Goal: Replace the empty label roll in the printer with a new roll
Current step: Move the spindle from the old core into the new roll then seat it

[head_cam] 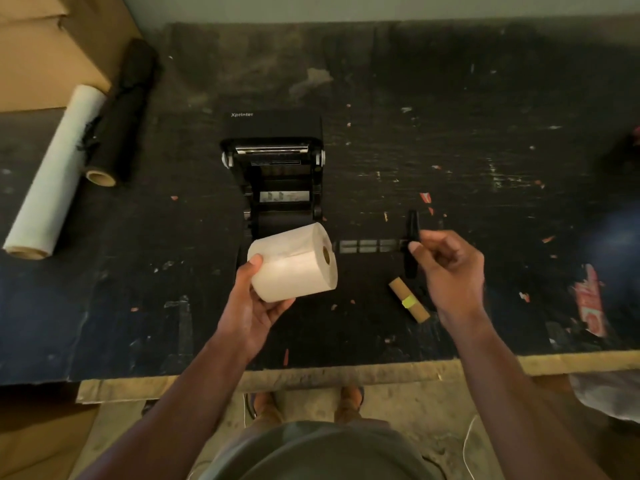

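Observation:
The black label printer (273, 133) stands open at the middle of the dark table (450, 133), and its roll bay shows no roll. In front of the bay, my left hand (249, 306) holds a full white label roll (294, 268) from below, core hole facing right. My right hand (450, 271) pinches the black spindle (412, 230) by its end flange. The spindle's shaft points left toward the roll's core and stops just short of it. An empty brown cardboard core (408, 299) with a yellow tape strip lies on the table below the spindle.
A long white film roll (55, 171) and a black film roll (117, 116) lie at the left, beside cardboard boxes (45, 46). Torn red sticker scraps (588, 299) mark the right side. The table's front edge (311, 372) runs just before my body.

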Action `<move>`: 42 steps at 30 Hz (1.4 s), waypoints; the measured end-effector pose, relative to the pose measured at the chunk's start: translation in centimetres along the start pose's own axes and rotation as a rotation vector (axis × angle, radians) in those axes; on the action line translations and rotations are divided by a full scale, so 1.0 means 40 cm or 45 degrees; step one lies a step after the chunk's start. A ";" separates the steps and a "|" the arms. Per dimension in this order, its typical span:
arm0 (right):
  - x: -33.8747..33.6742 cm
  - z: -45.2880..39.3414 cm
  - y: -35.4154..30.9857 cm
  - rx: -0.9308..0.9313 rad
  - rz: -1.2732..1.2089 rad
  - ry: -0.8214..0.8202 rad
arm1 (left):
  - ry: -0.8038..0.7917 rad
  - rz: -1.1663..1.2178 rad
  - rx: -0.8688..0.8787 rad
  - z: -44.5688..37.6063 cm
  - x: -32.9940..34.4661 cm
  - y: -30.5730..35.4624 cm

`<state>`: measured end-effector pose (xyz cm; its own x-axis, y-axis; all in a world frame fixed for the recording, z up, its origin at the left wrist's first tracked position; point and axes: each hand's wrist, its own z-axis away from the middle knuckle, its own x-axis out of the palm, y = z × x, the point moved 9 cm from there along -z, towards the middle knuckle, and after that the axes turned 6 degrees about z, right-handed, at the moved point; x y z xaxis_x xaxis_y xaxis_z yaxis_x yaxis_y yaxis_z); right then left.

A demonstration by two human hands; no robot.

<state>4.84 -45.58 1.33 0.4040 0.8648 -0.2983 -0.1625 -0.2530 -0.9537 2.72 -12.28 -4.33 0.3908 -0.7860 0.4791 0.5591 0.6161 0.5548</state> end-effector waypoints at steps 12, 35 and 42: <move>-0.040 0.065 -0.031 -0.126 0.195 0.068 | 0.000 -0.083 -0.011 -0.019 0.053 -0.034; 0.075 0.150 0.107 0.734 -0.649 -0.170 | -0.082 -0.493 0.213 -0.058 0.226 -0.104; -0.026 0.124 0.146 0.799 -0.655 0.105 | -0.246 -0.717 0.245 -0.080 0.343 -0.168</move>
<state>-1.00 -45.81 -3.73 0.6264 0.7657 0.1460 -0.4026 0.4782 -0.7805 6.67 -27.36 -3.68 -0.0752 -0.9805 0.1816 0.4919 0.1219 0.8621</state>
